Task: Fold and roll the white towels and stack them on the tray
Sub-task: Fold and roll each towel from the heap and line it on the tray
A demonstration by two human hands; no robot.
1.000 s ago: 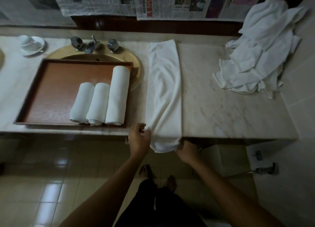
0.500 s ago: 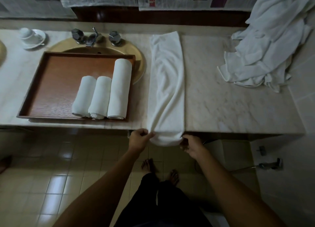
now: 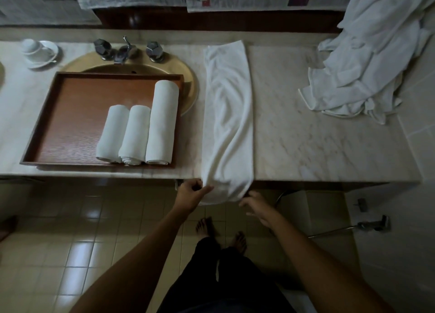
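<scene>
A long folded white towel (image 3: 228,115) lies across the marble counter (image 3: 317,143), its near end hanging over the front edge. My left hand (image 3: 191,192) pinches that end's left corner. My right hand (image 3: 256,207) hovers just below the right corner with fingers loosely spread, holding nothing. On the left, a wooden tray (image 3: 42,124) over the sink holds three rolled white towels: two short rolls (image 3: 113,134) (image 3: 135,136) and a longer roll (image 3: 162,122), side by side. A heap of unfolded white towels (image 3: 367,65) sits at the counter's far right.
The gold sink (image 3: 188,84) with chrome taps (image 3: 124,51) is partly covered by the tray. A white cup and saucer (image 3: 37,50) stand at the far left. Newspaper hangs on the wall behind. A spray hose (image 3: 372,225) lies on the tiled floor at right.
My right hand has come off the towel's near right corner and dropped slightly, fingers spread. My left hand keeps its pinch on the left corner.
</scene>
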